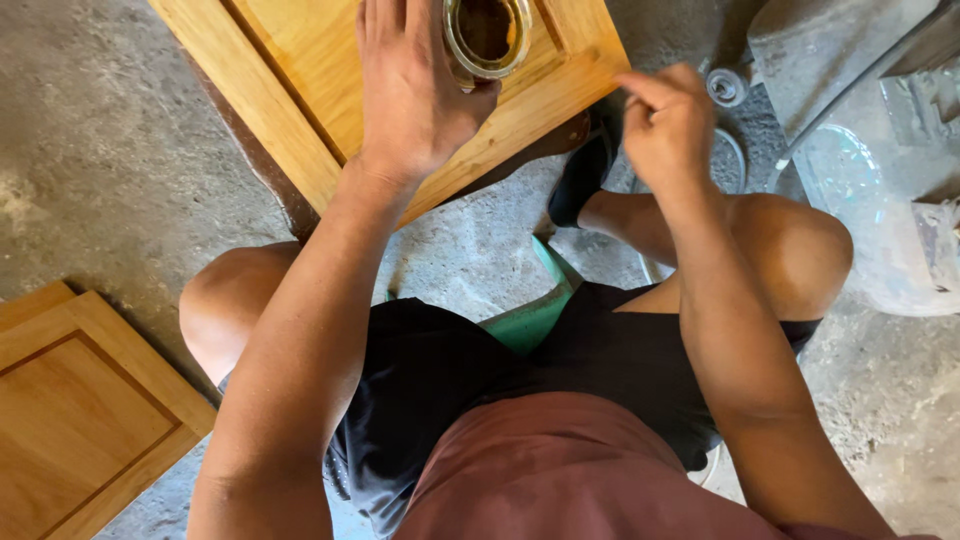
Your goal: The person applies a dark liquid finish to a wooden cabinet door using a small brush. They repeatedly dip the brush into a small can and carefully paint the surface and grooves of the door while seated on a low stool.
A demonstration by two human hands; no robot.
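A wooden cabinet door panel (290, 70) lies flat in front of me at the top of the view. On it stands a round open can (487, 33) with dark liquid inside. My left hand (410, 90) rests flat on the panel with its fingers against the can's left side. My right hand (665, 125) hovers just off the panel's right corner, fingers curled and pinched together; whether it holds something small I cannot tell. I sit on a green stool (535, 310) with my knees spread.
A second wooden door panel (80, 420) lies on the concrete floor at the lower left. A grey metal object (830, 40) and a clear plastic sheet (870, 200) sit at the right. A dark shoe (580, 175) is under the panel's edge.
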